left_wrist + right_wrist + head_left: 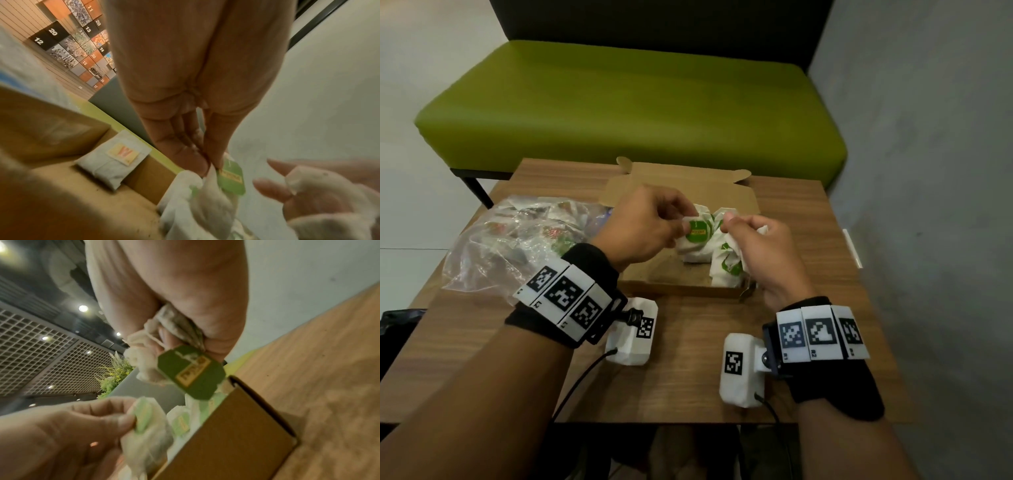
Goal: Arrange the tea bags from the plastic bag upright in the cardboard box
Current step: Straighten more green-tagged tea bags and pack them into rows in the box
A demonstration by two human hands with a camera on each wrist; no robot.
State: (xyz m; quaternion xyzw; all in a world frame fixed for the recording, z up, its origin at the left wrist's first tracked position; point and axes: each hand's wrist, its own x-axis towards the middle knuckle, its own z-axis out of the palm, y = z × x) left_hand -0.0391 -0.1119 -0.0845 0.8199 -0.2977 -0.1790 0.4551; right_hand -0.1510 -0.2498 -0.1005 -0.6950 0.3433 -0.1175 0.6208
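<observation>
On the wooden table (698, 363) in front of the green bench (633, 102), your left hand (643, 226) pinches a tea bag (697, 236) by its top over the open cardboard box (681, 192); your right hand (763, 253) clutches several tea bags (174, 331) in its curled fingers, just beside it. More bags stand inside the box, and the plastic bag (506, 240) lies left of it

Left wrist cam | your left hand (197, 91) pinches top edge of a white tea bag (207, 199), green tag (231, 180) just beside your fingers (191, 160) | your right hand (320, 193) at lower right, curled round more white paper | one tea bag with pale orange tag (115, 160) leans inside the cardboard box (51, 129) | blurred.
</observation>
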